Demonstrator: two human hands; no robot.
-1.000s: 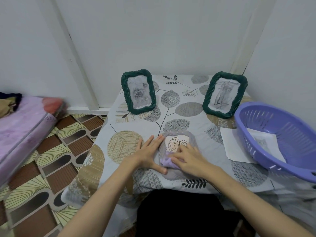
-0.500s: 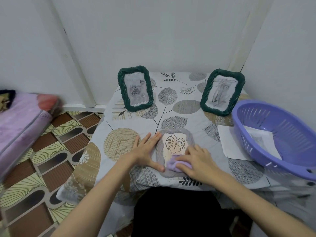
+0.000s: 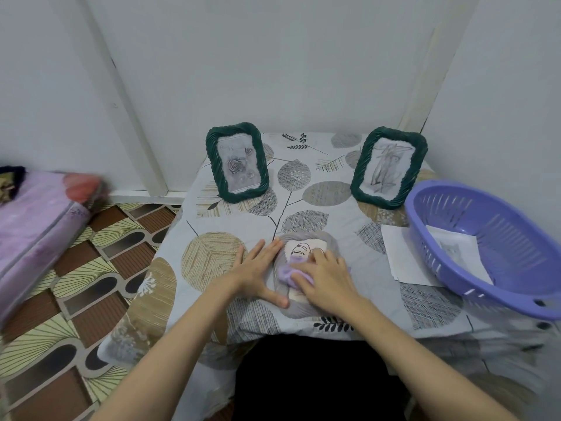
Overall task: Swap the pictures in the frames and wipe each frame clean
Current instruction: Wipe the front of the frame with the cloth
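A grey wicker frame (image 3: 331, 243) with a leaf drawing lies flat near the table's front edge. My left hand (image 3: 258, 270) rests flat against its left side, fingers straight. My right hand (image 3: 326, 276) presses a lilac cloth (image 3: 283, 273) onto the frame's glass, covering most of the picture. Two green wicker frames stand upright at the back: the left one (image 3: 236, 162) shows a rose picture, the right one (image 3: 388, 167) a grey sketch.
A purple plastic basket (image 3: 485, 247) with a paper in it sits at the right, on a white sheet (image 3: 397, 253). The table (image 3: 425, 302) has a leaf-print cloth. White walls close the back and right. A pink mattress (image 3: 33, 217) lies on the floor at left.
My right hand has slid the cloth up the grey frame's glass from its lower part, hiding more of the leaf drawing. My left hand has stayed at the frame's left side.
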